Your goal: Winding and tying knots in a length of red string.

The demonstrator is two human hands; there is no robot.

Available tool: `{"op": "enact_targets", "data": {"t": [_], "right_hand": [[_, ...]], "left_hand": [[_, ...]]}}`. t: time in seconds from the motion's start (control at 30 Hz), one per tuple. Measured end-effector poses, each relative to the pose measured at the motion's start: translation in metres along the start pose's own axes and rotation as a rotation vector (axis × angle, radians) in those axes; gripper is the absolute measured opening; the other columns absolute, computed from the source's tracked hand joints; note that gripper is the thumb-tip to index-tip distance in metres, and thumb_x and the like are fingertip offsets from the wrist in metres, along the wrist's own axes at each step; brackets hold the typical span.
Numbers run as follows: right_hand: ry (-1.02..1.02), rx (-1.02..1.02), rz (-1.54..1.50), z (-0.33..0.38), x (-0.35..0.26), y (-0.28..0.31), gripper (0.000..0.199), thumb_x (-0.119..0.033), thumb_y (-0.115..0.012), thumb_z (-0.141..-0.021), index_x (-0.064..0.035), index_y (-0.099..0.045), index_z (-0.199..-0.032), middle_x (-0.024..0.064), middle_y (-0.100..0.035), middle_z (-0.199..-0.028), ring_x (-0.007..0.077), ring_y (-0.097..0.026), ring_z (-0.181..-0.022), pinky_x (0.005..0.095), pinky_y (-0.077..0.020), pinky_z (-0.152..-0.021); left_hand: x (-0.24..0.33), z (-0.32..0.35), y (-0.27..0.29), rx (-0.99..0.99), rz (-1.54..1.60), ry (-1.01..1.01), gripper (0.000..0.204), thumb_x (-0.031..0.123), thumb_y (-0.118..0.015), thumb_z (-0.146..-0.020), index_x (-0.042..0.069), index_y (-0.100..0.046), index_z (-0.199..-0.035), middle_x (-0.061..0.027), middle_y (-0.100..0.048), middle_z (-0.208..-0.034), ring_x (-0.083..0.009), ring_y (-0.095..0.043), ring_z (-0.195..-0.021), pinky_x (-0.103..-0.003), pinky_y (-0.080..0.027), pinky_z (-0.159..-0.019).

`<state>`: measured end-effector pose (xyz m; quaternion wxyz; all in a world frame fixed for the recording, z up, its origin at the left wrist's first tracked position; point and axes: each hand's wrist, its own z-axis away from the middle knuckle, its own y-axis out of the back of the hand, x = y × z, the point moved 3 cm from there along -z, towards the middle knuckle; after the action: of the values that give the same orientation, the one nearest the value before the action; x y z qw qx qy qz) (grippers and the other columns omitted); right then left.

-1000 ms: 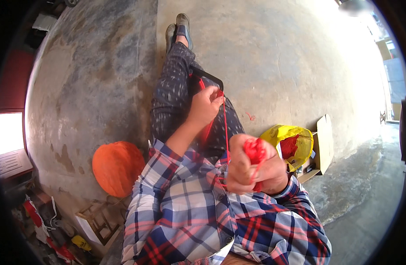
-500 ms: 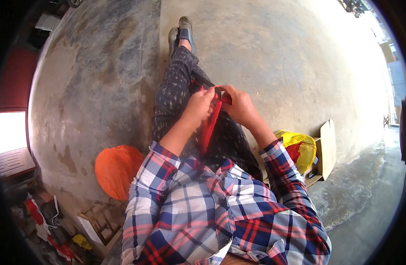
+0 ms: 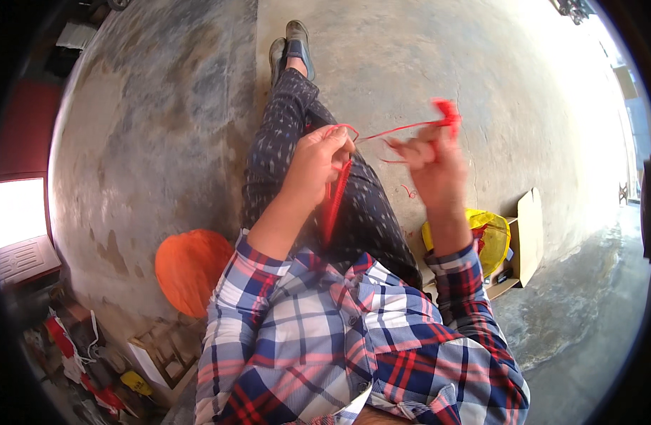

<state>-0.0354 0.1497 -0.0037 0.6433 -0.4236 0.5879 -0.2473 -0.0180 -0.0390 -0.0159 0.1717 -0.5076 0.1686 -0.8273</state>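
Your left hand (image 3: 317,159) is curled up over your lap, and its fingers pinch a long red strip (image 3: 334,205) near the top. That strip hangs down from the hand across your dark dotted trousers (image 3: 283,152), toward your checked shirt (image 3: 339,340).

Your right hand (image 3: 433,164) is lifted up and out to the right side. It looks blurry, but its fingers are closed around a small red bunch (image 3: 447,110) that sticks up above the hand. A thin red string (image 3: 400,129) runs almost flat between your two hands, from the pinch of the left one to the bunch in the right one. A small loop of the string curls just over your left hand.

You sit on a grey concrete floor (image 3: 162,127) with your legs stretched out, and your dark shoes (image 3: 291,44) are far up at the top.

A round orange thing (image 3: 191,269) lies on the floor near your left elbow. A yellow bag (image 3: 490,237) with something red inside sits by your right arm, next to an open cardboard box (image 3: 525,230).
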Motion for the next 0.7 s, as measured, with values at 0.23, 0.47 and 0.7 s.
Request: {"op": "enact_targets", "data": {"t": [0.23, 0.47, 0.7], "right_hand": [[0.121, 0.041, 0.0, 0.058, -0.131, 0.038, 0.021, -0.029, -0.043, -0.101, -0.0106, -0.05, -0.093, -0.0031, -0.037, -0.069, 0.0064, -0.03, -0.054, 0.0222, -0.0276, -0.048], [0.411, 0.437, -0.114, 0.112, -0.131, 0.049, 0.023, -0.03, -0.042, -0.101, -0.0118, -0.052, -0.093, -0.0012, -0.043, -0.073, 0.0086, -0.044, -0.067, 0.0237, -0.0335, -0.056], [0.031, 0.574, 0.32, 0.143, -0.103, 0.122, 0.021, -0.027, -0.046, -0.1, -0.0135, -0.049, -0.084, -0.0068, -0.029, -0.056, 0.0049, -0.021, -0.044, 0.0237, -0.0179, -0.041]], "left_hand": [[-0.025, -0.02, 0.023, 0.024, -0.129, 0.072, 0.022, 0.023, -0.055, -0.094, 0.008, -0.055, -0.078, 0.0008, -0.05, -0.063, -0.0034, -0.038, -0.046, -0.019, -0.023, -0.039], [-0.028, -0.023, 0.022, -0.006, 0.009, 0.137, 0.011, 0.013, -0.053, -0.09, 0.009, -0.05, -0.08, -0.0195, -0.066, -0.078, -0.0054, -0.036, -0.038, -0.021, -0.022, -0.035], [-0.031, -0.021, 0.034, -0.043, 0.02, 0.228, 0.01, 0.011, -0.056, -0.085, 0.01, -0.047, -0.081, -0.0193, -0.065, -0.077, -0.0051, -0.033, -0.038, -0.022, -0.025, -0.036]]}}
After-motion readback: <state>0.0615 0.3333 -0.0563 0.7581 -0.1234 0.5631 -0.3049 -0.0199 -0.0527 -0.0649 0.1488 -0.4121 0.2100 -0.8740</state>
